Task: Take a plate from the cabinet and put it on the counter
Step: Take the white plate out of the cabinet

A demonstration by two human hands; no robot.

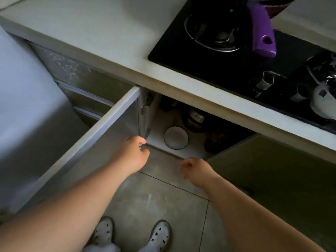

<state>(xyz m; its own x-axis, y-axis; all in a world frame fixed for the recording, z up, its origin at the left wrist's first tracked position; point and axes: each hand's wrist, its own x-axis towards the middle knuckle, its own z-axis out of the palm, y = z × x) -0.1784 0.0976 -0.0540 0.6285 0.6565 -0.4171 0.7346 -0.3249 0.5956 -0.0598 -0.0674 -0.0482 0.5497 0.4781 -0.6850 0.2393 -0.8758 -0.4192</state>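
One white plate (176, 137), mid-frame in the open cabinet (183, 153), looks rigid, smooth, breakable; grip its rim. Left hand (135, 153) and right hand (195, 169) hang apart, loosely curled, empty.

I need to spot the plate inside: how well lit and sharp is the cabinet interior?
Head view: the cabinet is dim, dark items at the back smear into shadow; the white plate stands out clearly; the counter is brighter; wide-angle lens bends the edges, soft throughout.
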